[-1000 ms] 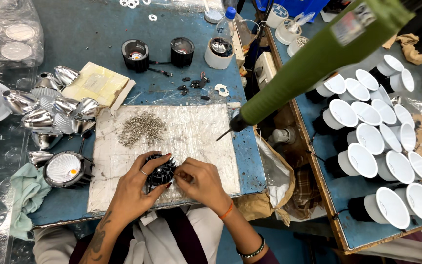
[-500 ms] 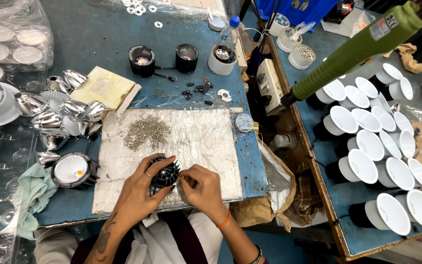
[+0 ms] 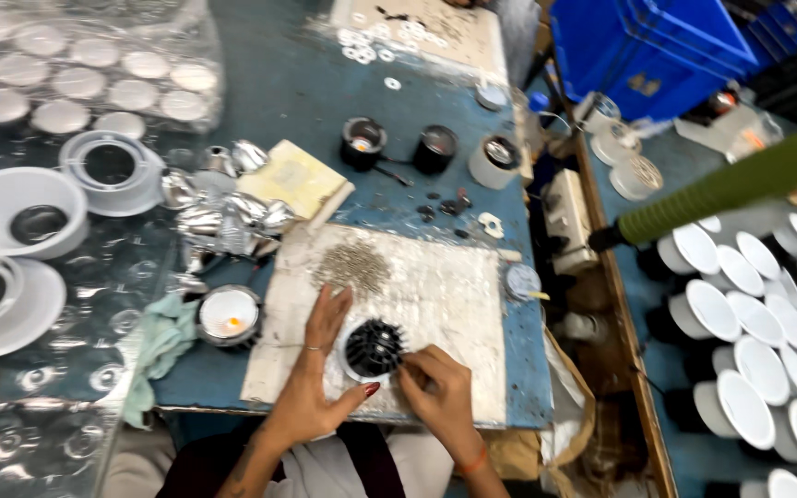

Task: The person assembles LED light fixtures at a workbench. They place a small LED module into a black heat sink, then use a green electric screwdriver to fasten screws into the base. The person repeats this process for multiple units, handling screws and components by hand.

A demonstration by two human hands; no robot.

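Observation:
A black finned lamp housing (image 3: 374, 347) with a white rim sits on a worn white board (image 3: 435, 295) at the table's near edge. My left hand (image 3: 317, 373) rests flat beside it on the left, fingers stretched toward a pile of small screws (image 3: 352, 266), thumb curled under the housing. My right hand (image 3: 440, 392) is at the housing's right side, fingers pinched at its edge on something too small to make out.
A green hanging power screwdriver (image 3: 731, 189) reaches in from the right. Rows of white lamp housings (image 3: 758, 323) fill the right bench. Shiny reflectors (image 3: 223, 217), a yellow pad (image 3: 292, 177), black parts (image 3: 362, 143), a lit lamp (image 3: 229, 315) and white rings (image 3: 20, 207) lie left and behind.
The view has shifted and closed in. My left hand has let go of the housing and spread toward the screws. The green screwdriver has swung away to the right.

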